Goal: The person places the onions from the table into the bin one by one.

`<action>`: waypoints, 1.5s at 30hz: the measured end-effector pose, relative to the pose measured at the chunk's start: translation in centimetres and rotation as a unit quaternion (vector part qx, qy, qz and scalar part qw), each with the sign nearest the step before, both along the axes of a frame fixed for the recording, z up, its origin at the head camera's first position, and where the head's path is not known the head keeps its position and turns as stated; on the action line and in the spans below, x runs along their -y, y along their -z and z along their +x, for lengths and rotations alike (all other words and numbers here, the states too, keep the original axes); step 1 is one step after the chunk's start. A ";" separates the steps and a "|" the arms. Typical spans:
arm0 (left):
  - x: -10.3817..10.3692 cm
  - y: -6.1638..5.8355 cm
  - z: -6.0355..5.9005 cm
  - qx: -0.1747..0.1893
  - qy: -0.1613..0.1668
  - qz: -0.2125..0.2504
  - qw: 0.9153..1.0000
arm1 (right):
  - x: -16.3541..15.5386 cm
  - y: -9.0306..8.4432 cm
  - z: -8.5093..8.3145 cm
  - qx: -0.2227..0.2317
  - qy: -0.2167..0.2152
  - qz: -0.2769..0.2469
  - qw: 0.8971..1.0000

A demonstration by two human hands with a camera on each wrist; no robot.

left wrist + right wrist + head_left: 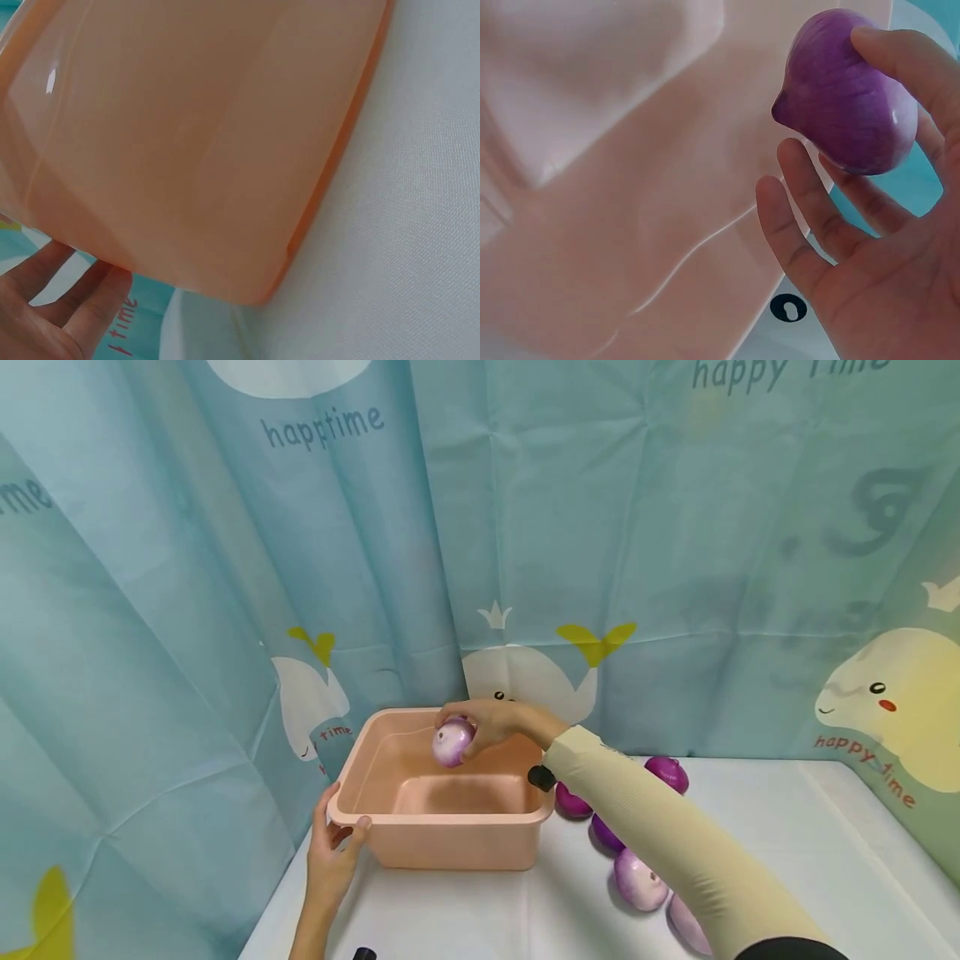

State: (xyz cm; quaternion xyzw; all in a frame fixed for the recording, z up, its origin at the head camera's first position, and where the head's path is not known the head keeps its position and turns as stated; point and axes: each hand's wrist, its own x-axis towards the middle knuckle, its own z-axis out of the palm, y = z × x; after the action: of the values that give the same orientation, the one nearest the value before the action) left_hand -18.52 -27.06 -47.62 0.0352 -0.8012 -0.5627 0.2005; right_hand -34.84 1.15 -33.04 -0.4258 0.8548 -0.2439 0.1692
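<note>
Right hand (491, 722): fingers grasping onion (452, 742) above tub (450, 839)
Left hand (333, 852): fingers grasping tub rim
Next, likely: release onion

The sleeved right forearm (660, 843) partly covers several onions (639, 879) on the table (787, 860), so their count cannot be told. In the left wrist view the basin (187, 135) runs past the frame, and the left hand (52, 307) is cut off at the corner.

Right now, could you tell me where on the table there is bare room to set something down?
The table is bare right of the onions, out to the curtain, and in front of the basin. It is crowded just right of the basin, under the right hand.
</note>
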 end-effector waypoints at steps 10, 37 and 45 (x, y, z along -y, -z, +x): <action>-0.1 0.0 0.0 0.000 0.004 0.002 1.000 | -0.8 -0.9 0.3 0.016 0.016 -0.012 1.000; 1.1 -1.0 0.1 0.031 0.057 0.029 0.997 | -18.1 1.8 2.9 -0.098 0.119 -0.138 0.978; 1.1 -0.9 -0.2 0.027 0.077 0.047 0.996 | -22.6 4.0 4.1 -0.102 0.143 -0.166 0.970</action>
State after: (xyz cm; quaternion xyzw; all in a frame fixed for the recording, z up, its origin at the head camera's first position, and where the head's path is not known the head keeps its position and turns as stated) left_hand -18.71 -28.17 -46.76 -0.0023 -0.7794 -0.6122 0.1334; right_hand -30.73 23.74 -37.06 -0.3439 0.8672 -0.3589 -0.0283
